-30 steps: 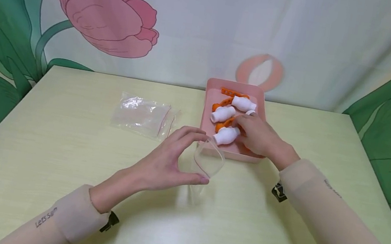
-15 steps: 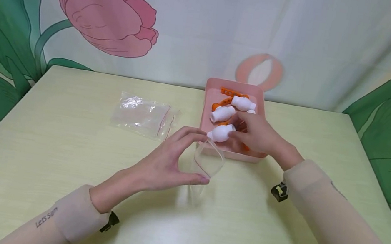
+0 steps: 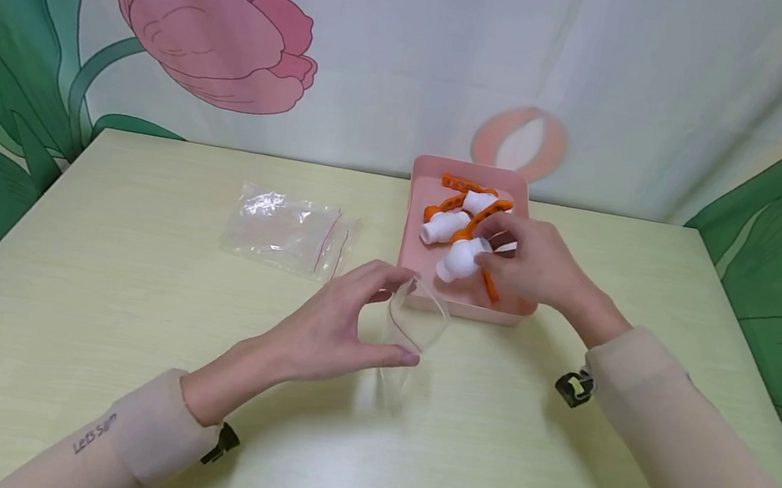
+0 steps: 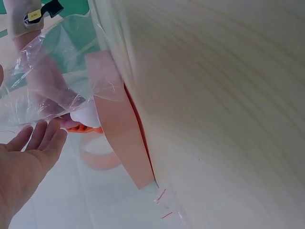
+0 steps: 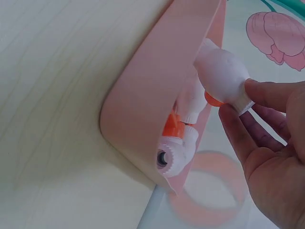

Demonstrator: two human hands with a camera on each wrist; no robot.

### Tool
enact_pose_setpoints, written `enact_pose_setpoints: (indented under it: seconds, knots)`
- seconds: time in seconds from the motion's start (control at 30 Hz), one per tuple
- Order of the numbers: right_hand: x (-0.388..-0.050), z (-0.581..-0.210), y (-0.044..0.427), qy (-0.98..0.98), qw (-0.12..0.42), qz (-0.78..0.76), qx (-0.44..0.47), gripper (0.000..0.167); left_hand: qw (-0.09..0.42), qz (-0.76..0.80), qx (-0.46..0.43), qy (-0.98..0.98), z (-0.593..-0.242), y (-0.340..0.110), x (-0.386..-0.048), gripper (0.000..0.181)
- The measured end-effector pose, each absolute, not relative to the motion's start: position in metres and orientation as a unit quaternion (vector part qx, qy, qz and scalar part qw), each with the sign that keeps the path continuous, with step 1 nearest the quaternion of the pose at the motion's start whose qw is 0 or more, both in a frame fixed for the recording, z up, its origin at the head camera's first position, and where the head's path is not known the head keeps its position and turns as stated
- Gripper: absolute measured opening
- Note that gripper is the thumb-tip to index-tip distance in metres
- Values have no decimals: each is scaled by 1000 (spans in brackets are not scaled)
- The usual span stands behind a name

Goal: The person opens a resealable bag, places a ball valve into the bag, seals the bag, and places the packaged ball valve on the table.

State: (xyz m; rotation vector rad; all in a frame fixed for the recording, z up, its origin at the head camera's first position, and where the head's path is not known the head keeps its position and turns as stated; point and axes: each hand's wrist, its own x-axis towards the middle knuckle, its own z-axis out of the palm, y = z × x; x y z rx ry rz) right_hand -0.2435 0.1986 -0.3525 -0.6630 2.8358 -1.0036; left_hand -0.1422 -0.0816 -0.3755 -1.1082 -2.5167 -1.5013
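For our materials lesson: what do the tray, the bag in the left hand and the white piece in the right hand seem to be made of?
Tray: probably rigid plastic, matte; smooth, even pink walls and a rounded corner.
Bag: thin clear plastic film, glossy; see-through, with wrinkles and shiny creases.
White piece: likely hard plastic, softly satin; opaque, rounded body with a ribbed end.

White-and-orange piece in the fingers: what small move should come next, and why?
Probably bring the white-and-orange piece towards the clear bag: the right hand pinches it over the pink tray, and the left hand holds the bag's mouth open nearby.
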Motion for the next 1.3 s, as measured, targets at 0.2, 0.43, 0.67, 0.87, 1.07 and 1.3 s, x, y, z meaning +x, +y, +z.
enact_pose_setpoints:
  seconds: [0.2, 0.43, 0.67, 0.87, 1.07, 1.3]
  knots:
    - [-237, -343, 201, 913, 20, -352, -208, 22, -2, -484, -351, -802, -376, -82, -143, 76]
    - [-215, -322, 204, 888, 12, -424, -180, 22, 1, -477, -351, -806, -375, -84, -144, 76]
    - [-196, -310, 211, 842, 15, -505, -189, 27, 14, -435, -355, -828, -373, -87, -146, 75]
    - [-182, -309, 214, 829, 4, -512, -223, 27, 22, -391, -350, -851, -375, -87, -149, 75]
    - [-170, -314, 214, 782, 3, -561, -271, 31, 43, -355, -353, -865, -374, -86, -151, 77]
    - [-160, -320, 211, 757, 8, -586, -288, 31, 67, -317, -356, -877, -372, -86, -152, 79]
